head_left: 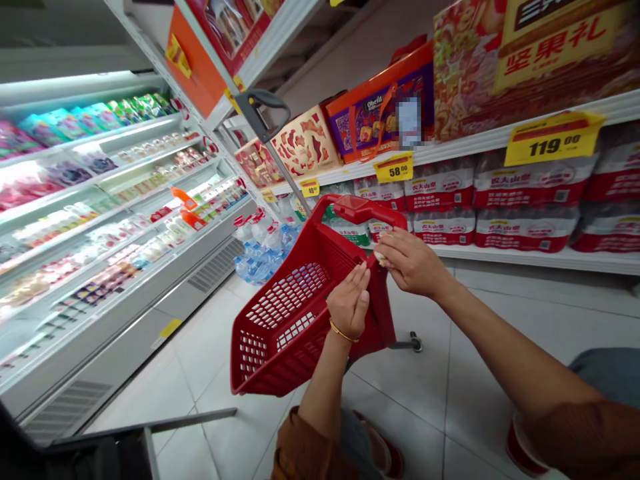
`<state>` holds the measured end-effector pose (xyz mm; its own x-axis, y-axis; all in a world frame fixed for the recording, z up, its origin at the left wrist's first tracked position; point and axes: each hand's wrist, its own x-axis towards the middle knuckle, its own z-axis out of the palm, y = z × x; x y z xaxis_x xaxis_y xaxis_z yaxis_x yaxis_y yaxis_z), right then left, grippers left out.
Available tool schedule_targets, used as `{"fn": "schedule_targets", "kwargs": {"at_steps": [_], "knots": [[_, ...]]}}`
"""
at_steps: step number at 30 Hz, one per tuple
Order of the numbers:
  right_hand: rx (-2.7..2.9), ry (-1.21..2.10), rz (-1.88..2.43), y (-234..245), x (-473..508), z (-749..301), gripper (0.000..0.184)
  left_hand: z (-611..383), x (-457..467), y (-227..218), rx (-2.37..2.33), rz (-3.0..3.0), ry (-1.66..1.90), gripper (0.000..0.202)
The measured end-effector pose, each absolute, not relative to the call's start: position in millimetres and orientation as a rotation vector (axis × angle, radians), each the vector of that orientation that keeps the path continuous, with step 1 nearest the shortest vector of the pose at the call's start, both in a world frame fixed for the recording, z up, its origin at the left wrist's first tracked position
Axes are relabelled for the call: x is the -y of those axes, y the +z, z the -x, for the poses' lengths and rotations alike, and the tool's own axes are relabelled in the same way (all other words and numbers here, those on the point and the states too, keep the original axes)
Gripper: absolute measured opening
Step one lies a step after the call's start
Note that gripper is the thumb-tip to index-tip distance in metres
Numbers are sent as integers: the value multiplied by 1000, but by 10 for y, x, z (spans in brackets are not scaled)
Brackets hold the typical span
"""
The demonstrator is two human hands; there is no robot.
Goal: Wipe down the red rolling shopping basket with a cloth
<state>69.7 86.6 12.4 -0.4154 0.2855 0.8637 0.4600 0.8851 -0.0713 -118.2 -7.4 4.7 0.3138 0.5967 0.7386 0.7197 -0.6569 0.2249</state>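
A red plastic shopping basket (280, 380) with slotted walls stands tilted in my view, and I see no goods in it. My left hand (349, 301) is at its near rim, fingers stretched out together and thumb apart. Just to the right, my right hand (411, 262) is closed at the basket's upper corner, below the red handle (357, 207). Something small and whitish shows at its fingertips, too small to name. A grey pole with a loop grip (263, 113) rises behind the basket. A caster wheel (416, 341) shows low on the right.
An open chilled display case (200, 283) runs along the left. Shelves with gift boxes (383, 110) and red-wrapped bottle packs (445, 230) line the far side. Blue-tinted water bottles (270, 250) stand behind the basket. A dark frame with a metal bar (195, 420) juts in at lower left.
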Motion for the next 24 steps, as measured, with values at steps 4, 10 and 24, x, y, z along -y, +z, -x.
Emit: {"fn": "schedule_targets", "kwargs": {"at_steps": [4, 10, 24], "knots": [[2038, -259, 550, 149, -782, -744, 29, 1156, 108, 43, 1170, 2432, -1287, 43], [2053, -301, 635, 193, -621, -760, 27, 1202, 123, 17, 1104, 2471, -1339, 42], [2009, -329, 638, 61, -475, -697, 33, 1224, 200, 56, 1106, 2372, -1307, 41]]}}
